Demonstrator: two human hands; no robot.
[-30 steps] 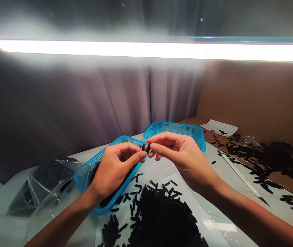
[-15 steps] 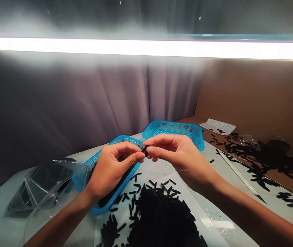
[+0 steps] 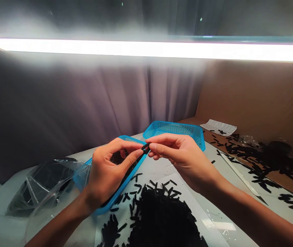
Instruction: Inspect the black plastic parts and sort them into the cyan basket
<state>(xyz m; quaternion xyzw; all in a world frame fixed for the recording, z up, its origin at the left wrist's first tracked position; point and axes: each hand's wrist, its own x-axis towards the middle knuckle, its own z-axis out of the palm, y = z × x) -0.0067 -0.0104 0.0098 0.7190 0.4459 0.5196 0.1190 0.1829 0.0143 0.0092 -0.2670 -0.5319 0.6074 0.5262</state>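
A heap of black pieces (image 3: 162, 219) lies nearest on a white sheet (image 3: 187, 206); above it the left hand (image 3: 110, 171) and right hand (image 3: 182, 161) pinch one black piece (image 3: 145, 148) between closed fingertips, the fingers hiding its shape, the left hand blocking most of a blue basket (image 3: 122, 187), with a second blue basket (image 3: 174, 128) beyond.

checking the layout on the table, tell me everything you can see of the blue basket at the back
The blue basket is a shallow rectangular tray of bright blue plastic, with rows of small holes through its sloping walls below a solid rim. It sits level on the white table, beyond the hands, with one long side towards the person. The right hand hides part of its near edge, so whether they touch cannot be told. What lies inside it is hard to make out from this view.
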